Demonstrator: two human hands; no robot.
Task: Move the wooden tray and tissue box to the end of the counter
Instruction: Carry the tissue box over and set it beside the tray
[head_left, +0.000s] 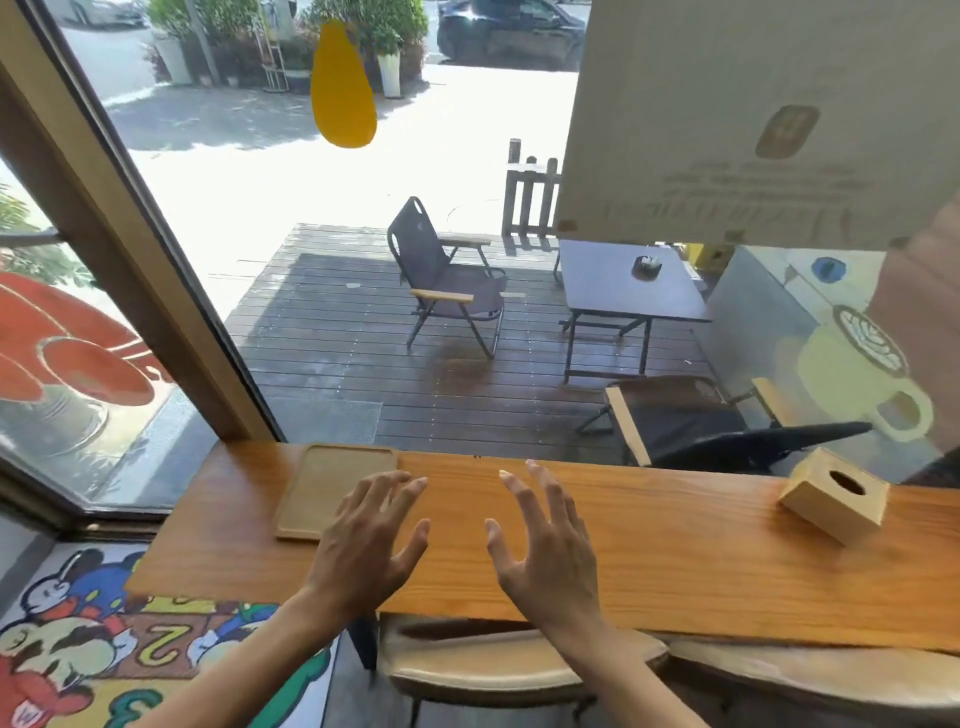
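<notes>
A flat wooden tray (332, 488) lies on the wooden counter (675, 561), near its left end by the window. A light wooden tissue box (835, 496) with an oval hole in its top stands far to the right on the same counter. My left hand (371, 545) hovers with fingers spread, its fingertips just over the tray's right edge, holding nothing. My right hand (545, 545) is open as well, above bare counter at the middle, well left of the tissue box.
A big window runs along the counter's far edge, with a slanted frame post (130, 249) at the left end. Two cushioned stools (519, 670) sit under the counter's near edge. A cartoon rug (104, 639) covers the floor at the left.
</notes>
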